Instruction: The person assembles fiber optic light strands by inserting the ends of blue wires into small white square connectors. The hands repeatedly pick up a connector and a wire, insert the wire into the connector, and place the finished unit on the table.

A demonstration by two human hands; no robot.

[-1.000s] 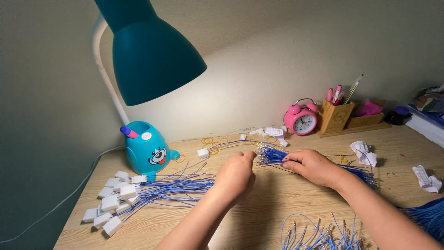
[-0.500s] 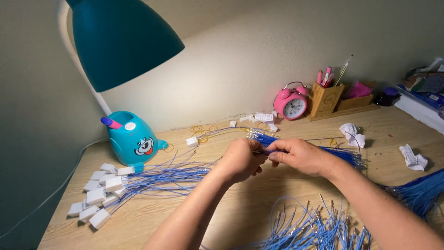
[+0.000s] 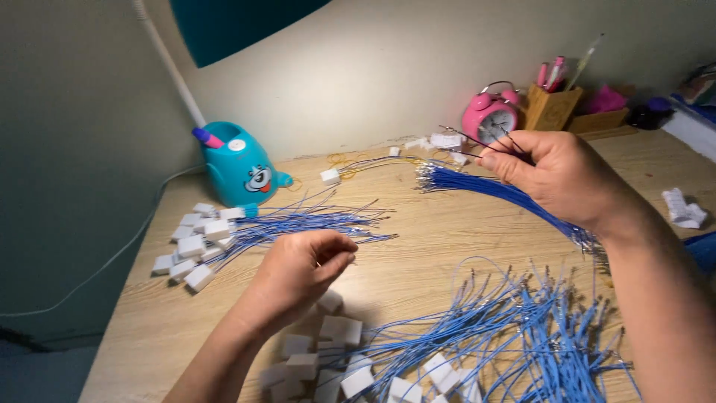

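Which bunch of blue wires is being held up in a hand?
The blue wire bundle gripped by the right hand, arching above the desk. The wires with white connectors at left and the front pile lie flat.

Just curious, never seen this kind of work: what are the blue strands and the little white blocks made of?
The blue strands in the right hand look like thin plastic-coated wires: glossy, springy, with small silvery, probably metal tips. The white blocks look like matte moulded plastic, squarish and hard-edged. The desk seems light wood or wood-look laminate, grain showing.
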